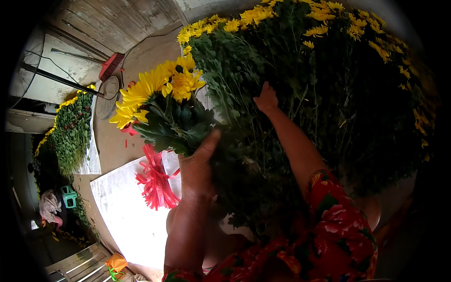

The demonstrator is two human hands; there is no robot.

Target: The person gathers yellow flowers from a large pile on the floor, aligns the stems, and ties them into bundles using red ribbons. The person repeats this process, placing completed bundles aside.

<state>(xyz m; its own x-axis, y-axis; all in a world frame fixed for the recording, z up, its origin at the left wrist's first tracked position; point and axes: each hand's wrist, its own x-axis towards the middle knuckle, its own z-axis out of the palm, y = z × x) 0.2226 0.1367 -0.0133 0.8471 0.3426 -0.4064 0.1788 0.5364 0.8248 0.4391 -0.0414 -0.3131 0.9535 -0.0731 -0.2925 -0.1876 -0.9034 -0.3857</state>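
My left hand (pixel 199 162) is closed around a bunch of yellow chrysanthemums (pixel 165 91), gripping it below the leaves with the blooms pointing up and left. Its stems below the grip are mostly lost in shadow. To the right, my right hand (pixel 266 98) reaches into a large heap of chrysanthemums (pixel 243 60) with dense green foliage. Its fingertips meet the leaves, and whether they pinch a stem is hard to make out. Yellow blooms (pixel 255 14) line the far edge of that heap.
Red plastic strips (pixel 158 183) lie in a bundle on a white sheet (pixel 123 197). Another flower pile (pixel 74 130) rests at the left near a green plastic stool (pixel 68 196). A red broom (pixel 111 66) and a pedestal base (pixel 107 98) stand by the wooden door (pixel 116 21).
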